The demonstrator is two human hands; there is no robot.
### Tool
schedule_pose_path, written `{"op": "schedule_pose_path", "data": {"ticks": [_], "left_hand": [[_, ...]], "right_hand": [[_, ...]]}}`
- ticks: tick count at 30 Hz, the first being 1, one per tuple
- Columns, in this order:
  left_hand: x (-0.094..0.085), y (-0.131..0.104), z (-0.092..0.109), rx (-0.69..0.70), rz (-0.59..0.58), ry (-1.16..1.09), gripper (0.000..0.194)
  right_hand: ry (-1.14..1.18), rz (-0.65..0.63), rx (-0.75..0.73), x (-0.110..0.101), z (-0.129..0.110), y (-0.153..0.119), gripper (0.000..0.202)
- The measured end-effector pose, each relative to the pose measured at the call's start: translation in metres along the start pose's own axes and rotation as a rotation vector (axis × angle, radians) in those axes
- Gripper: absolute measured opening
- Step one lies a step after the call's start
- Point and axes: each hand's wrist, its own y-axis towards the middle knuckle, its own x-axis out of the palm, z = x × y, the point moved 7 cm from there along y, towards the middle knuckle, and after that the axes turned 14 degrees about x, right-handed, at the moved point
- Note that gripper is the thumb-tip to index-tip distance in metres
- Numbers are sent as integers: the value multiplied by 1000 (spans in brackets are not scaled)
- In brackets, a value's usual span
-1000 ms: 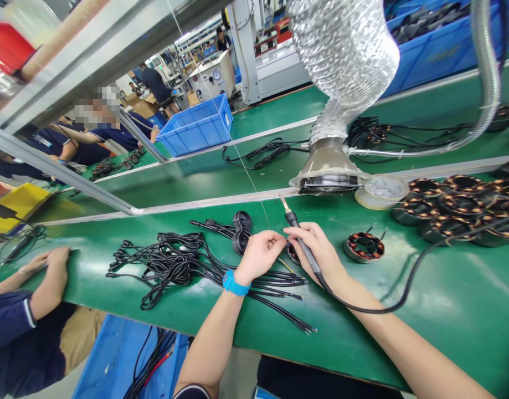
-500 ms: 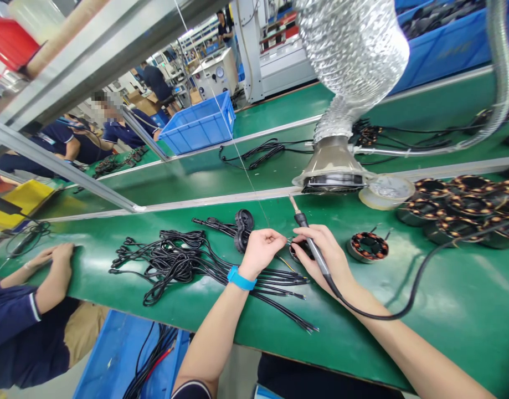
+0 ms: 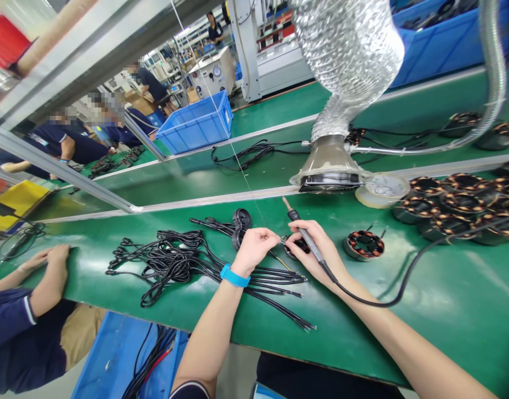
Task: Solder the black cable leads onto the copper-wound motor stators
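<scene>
While my right hand (image 3: 320,256) is closed around a soldering iron (image 3: 310,244), its bare tip points up and away from me, clear of the green worktop (image 3: 296,352). The iron has a slim grey handle, a black collar and a copper-coloured tip; its black cord curves over my forearm. My left hand (image 3: 257,246) has thumb and forefinger pinched together, close to my right fingertips; what lies between them is too small to tell. Partly hidden under my right hand, a dark ring-shaped stator (image 3: 303,245) sits on the worktop. To its right, another stator (image 3: 364,255) shows copper windings in a dark ring, with two short leads sticking up. A fine pale strand (image 3: 237,159) slants down towards my left fingers. Left of my hands, black cables (image 3: 175,260) lie in a loose tangle.
</scene>
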Motion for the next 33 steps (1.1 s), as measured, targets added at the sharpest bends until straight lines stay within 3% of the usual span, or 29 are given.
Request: {"op": "schedule_pose_path", "data": {"ticks": [7, 16, 19, 23, 25, 33], "left_hand": [[0, -2, -4, -9, -43, -5, 12], [2, -4, 1, -5, -67, 38, 13], [2, -5, 1, 2, -66, 40, 13], [2, -5, 1, 2, -57, 50, 13], [2, -5, 1, -2, -51, 57, 13], [2, -6, -2, -12, -45, 72, 13]], "right_hand": [[24, -48, 32, 4, 1, 3, 31], [24, -17, 0, 1, -3, 0, 31], [6, 51, -39, -9, -12, -7, 26], [-69, 285, -126, -34, -25, -22, 12], [-100, 378, -162, -44, -28, -30, 15], [-149, 449, -267, -45, -27, -45, 28]]}}
